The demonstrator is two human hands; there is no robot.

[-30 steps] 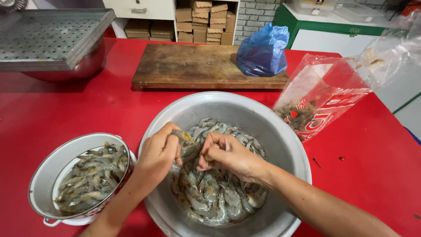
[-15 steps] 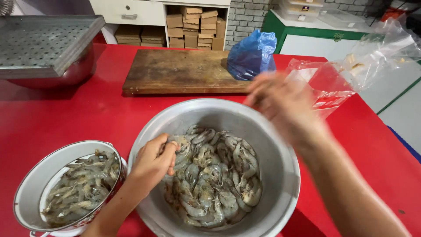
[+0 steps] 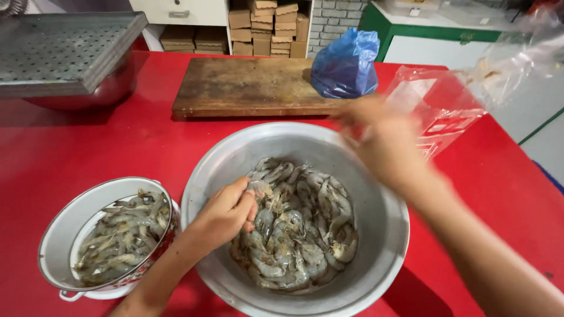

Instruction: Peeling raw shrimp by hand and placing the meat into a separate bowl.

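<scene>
A large metal bowl (image 3: 235,155) in front of me holds a heap of raw grey shrimp (image 3: 305,229). My left hand (image 3: 226,212) is inside the bowl at its left side, fingers closed on a shrimp (image 3: 257,186). My right hand (image 3: 385,141) is raised over the bowl's far right rim, blurred by motion, near a clear plastic bag with red print (image 3: 437,111); whether it holds anything cannot be told. A white enamel pot (image 3: 61,235) at the lower left contains more shrimp (image 3: 120,235).
A wooden cutting board (image 3: 247,85) lies behind the bowl with a blue plastic bag (image 3: 346,64) on its right end. A perforated metal tray over a steel basin (image 3: 64,56) sits at the far left. Everything rests on a red table (image 3: 88,144).
My right hand left the shrimp in the bowl and swung up and right toward the clear bag. My left hand stayed in the bowl on a shrimp.
</scene>
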